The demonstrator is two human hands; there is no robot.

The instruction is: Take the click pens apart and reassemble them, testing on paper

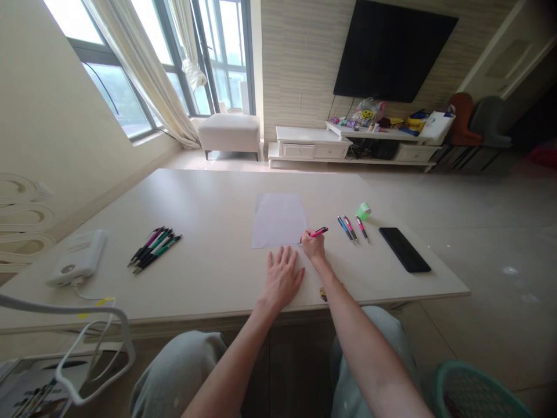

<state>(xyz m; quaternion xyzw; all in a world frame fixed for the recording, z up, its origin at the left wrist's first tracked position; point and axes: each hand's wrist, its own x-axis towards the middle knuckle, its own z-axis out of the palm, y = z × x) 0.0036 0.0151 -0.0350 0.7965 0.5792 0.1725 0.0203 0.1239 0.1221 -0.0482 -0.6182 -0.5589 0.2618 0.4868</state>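
Observation:
My right hand (312, 246) is closed around a pink pen (319, 231), whose tip points down at the lower right corner of a white sheet of paper (279, 220). Faint marks may lie along the sheet's lower edge; they are too small to read. Flat on the table just below the paper rests my left hand (282, 276), fingers spread, holding nothing. To the right of my right hand lie a blue pen (346, 229) and two pink pens (350, 227) (362, 229). A small green-and-white object (364, 211) stands behind them.
The pale table (209, 290) also bears a bundle of several pens (154, 248) on the left, a white corded box (80, 255) and a black phone (404, 248) at right. A small cartoon sticker (323, 294) is near the front edge. A green basket (474, 389) stands on the floor.

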